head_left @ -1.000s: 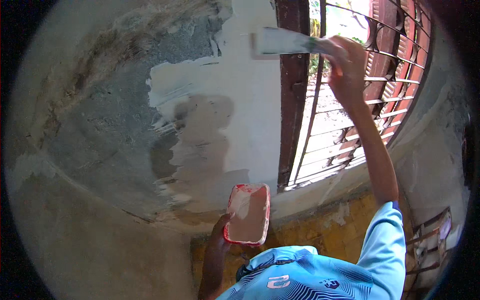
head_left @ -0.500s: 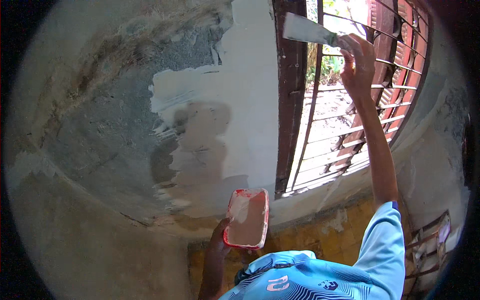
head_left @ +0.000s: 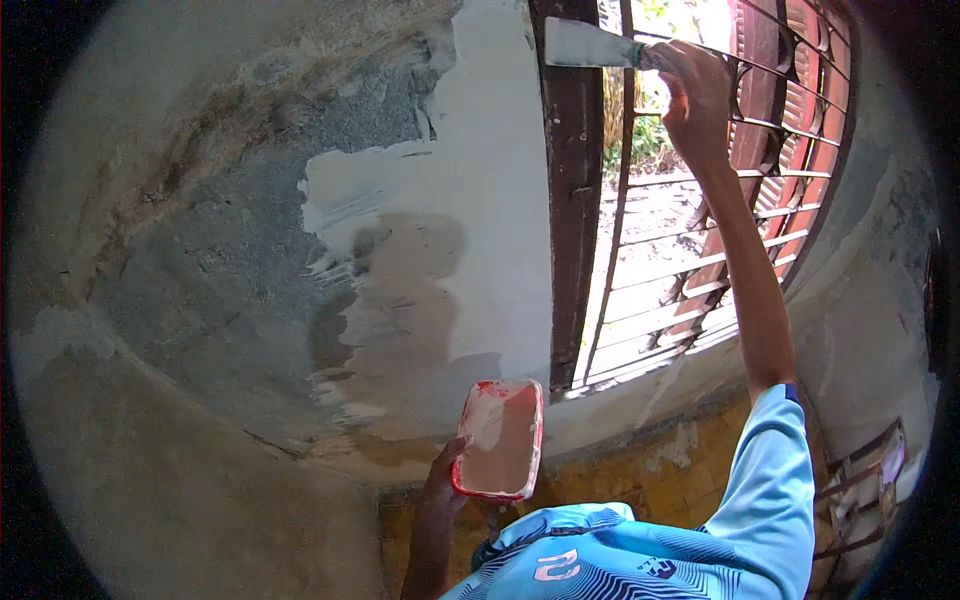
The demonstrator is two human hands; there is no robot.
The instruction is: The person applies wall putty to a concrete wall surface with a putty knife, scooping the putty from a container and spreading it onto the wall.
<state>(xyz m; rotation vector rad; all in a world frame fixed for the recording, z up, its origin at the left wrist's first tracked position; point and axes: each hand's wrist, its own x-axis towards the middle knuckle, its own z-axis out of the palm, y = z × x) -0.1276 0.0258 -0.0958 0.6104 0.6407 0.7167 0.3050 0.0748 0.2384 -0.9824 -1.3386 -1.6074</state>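
My left hand (head_left: 447, 472) grips a red rectangular tub (head_left: 500, 440) by its left side; pale filler coats its inside. Raised high at the window, my right hand (head_left: 695, 95) is closed around the handle of a putty knife (head_left: 590, 46). Its wide blade points left, in front of the dark window frame (head_left: 575, 230). From this view I cannot tell whether the blade touches the frame. Fresh white filler (head_left: 500, 180) covers a strip of wall left of the frame, with a ragged edge toward the bare grey plaster (head_left: 230, 240).
A barred window (head_left: 680, 240) with reddish shutters opens to bright daylight on the right. Below the wall lies a yellowish tiled area (head_left: 640, 470). A slatted wooden object (head_left: 855, 490) stands at the lower right. My shadow falls across the filler.
My right hand has moved a little left and up with the putty knife, whose blade is now more level. The tub stays nearly in place.
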